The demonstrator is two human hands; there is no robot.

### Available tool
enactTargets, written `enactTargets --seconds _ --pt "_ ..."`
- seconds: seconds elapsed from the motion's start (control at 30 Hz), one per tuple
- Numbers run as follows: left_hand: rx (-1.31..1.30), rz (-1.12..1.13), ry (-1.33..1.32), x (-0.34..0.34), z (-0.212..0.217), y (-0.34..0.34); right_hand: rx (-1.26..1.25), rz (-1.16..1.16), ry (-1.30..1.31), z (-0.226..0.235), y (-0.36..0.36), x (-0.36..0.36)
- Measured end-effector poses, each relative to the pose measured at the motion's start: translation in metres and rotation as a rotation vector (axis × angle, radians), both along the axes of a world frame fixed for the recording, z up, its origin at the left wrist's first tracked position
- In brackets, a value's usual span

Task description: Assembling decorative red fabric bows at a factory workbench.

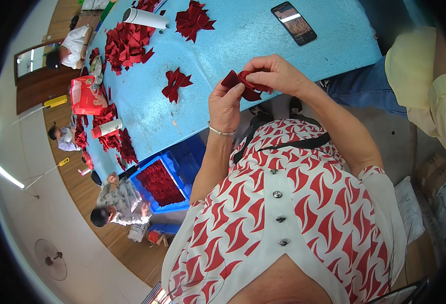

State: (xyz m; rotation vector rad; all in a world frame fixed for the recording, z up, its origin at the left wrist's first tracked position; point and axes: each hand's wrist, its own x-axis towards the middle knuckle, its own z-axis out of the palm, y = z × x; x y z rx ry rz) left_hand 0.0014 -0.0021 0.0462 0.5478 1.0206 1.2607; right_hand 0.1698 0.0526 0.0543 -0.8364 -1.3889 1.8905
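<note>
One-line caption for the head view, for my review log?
Both hands, left hand and right hand, pinch a dark red fabric piece above a blue table.

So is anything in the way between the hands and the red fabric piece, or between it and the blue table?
Nothing visible. The left hand and the right hand both already grip the red fabric piece, held just off the near edge of the blue table. The closest thing there is a finished red bow, lying apart.

We see a blue table, a black phone, a finished red bow, heaps of red pieces, a white roll, a blue crate.
</note>
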Motion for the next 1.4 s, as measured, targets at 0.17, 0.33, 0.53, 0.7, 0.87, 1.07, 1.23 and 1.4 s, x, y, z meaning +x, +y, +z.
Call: enactTargets --seconds 0.17,0.33,0.53,0.7,0.87,1.07,1.23,1.4 --pt "-0.016 0.003 -0.015 0.003 0.003 0.000 0.514 -0.147 -0.120 -0.010 0.001 -0.005" --pt "-0.031 0.019 0.017 0.000 0.003 -0.001 0.623 -0.141 -0.213 -0.003 0.004 -0.003" --pt "-0.025 0.020 0.032 -0.001 0.006 -0.001 0.491 -0.115 -0.157 0.001 0.004 -0.005" --pt "-0.010 0.040 0.080 -0.004 0.006 -0.001 0.547 -0.124 -0.196 0.003 0.001 -0.012" --pt "0.034 0.068 0.135 -0.006 0.003 -0.002 0.495 -0.091 -0.169 -0.002 0.000 -0.015" --pt "0.050 0.046 0.150 -0.006 0.007 -0.002 0.032 0.022 -0.058 0.004 0.000 -0.011" --pt "0.056 -0.012 0.158 -0.009 0.009 0.000 0.043 -0.010 0.022 -0.003 -0.003 -0.011" --pt "0.035 -0.008 0.057 -0.006 0.007 -0.001 0.029 -0.099 0.083 -0.007 -0.005 -0.011"
